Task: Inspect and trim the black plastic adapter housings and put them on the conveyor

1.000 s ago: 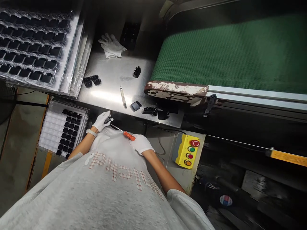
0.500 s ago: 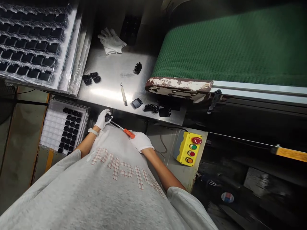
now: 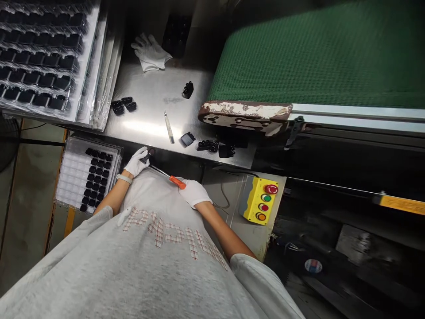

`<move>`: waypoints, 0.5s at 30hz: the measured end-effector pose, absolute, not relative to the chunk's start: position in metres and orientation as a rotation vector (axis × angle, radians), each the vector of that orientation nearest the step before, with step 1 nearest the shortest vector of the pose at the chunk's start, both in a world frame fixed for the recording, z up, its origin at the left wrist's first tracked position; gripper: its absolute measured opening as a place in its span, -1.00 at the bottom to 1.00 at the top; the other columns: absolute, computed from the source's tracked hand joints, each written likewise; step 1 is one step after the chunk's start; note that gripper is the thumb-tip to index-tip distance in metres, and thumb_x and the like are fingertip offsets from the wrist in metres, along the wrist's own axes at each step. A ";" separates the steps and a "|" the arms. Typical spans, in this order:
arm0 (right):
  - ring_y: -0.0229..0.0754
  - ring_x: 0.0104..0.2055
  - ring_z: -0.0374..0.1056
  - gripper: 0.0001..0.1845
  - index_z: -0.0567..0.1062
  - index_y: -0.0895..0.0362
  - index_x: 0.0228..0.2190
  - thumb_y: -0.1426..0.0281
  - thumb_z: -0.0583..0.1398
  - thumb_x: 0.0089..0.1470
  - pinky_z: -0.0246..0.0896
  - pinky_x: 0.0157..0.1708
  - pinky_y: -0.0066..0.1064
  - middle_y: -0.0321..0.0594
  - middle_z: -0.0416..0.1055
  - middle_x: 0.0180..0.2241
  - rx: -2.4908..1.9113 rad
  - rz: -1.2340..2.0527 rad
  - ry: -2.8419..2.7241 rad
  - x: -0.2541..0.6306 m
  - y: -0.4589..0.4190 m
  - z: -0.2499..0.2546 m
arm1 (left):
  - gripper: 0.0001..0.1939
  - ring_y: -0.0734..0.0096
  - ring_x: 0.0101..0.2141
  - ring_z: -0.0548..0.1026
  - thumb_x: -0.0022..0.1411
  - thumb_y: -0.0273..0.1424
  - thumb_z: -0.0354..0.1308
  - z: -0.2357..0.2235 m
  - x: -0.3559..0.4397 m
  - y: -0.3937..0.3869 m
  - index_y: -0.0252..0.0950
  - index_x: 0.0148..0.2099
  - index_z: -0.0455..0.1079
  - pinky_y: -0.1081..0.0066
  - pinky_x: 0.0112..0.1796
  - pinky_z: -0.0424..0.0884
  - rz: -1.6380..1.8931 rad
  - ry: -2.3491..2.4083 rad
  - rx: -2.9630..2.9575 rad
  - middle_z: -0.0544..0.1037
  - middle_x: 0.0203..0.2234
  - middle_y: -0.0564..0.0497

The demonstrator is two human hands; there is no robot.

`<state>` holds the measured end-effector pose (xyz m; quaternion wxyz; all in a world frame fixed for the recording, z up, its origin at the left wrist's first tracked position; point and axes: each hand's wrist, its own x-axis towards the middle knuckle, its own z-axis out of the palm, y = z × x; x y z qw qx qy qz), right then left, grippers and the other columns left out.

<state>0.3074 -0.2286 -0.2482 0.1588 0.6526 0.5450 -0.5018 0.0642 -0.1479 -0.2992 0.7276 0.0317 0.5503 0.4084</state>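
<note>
Both my hands wear white gloves and sit close to my chest, below the steel table's front edge. My right hand point(image 3: 195, 193) is closed round the orange handle of a small screwdriver point(image 3: 175, 181). Its thin shaft runs up and left to a small black part point(image 3: 148, 157). My left hand point(image 3: 137, 161) pinches that black part at the shaft's tip.
On the steel table point(image 3: 149, 119) lie a metal blade point(image 3: 169, 127), several loose black parts point(image 3: 208, 145) and spare white gloves point(image 3: 150, 52). Trays of black parts point(image 3: 43, 57) stand at left, a part-filled tray point(image 3: 86, 176) below. A green conveyor belt point(image 3: 315, 62) and yellow button box point(image 3: 260, 200) are at right.
Both hands have stayed together with the screwdriver on the black part. The view has shifted slightly; the hands sit a little higher in the picture.
</note>
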 end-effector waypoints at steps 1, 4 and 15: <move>0.05 -0.17 0.46 -0.64 0.58 0.16 -0.17 0.26 0.13 0.09 0.15 -0.31 -0.35 0.07 0.54 -0.17 1.881 -1.453 1.559 0.307 -0.229 -0.248 | -0.64 0.58 -0.35 0.49 0.07 -0.58 0.29 -0.299 0.065 -0.149 -0.23 -0.08 0.40 0.54 -0.37 0.39 0.902 1.219 0.068 0.48 -0.34 0.09; 0.03 -0.18 0.45 -0.69 0.59 0.15 -0.19 0.30 0.18 0.05 0.17 -0.27 -0.34 0.03 0.55 -0.22 1.941 -1.565 1.553 0.305 -0.230 -0.254 | -0.59 0.51 -0.34 0.52 0.05 -0.53 0.34 -0.297 0.076 -0.153 -0.25 -0.04 0.39 0.52 -0.39 0.41 0.876 1.244 0.069 0.48 -0.34 0.06; -0.24 -0.19 0.40 -0.69 0.44 0.22 -0.12 0.24 0.17 0.21 0.40 -0.18 -0.29 -0.17 0.43 -0.16 3.067 -2.027 0.887 0.366 -0.278 -0.343 | -0.78 0.50 -0.40 0.55 0.13 -0.34 0.32 -0.265 0.096 -0.133 -0.28 -0.29 0.33 0.66 -0.55 0.36 0.888 1.261 0.079 0.44 -0.43 0.12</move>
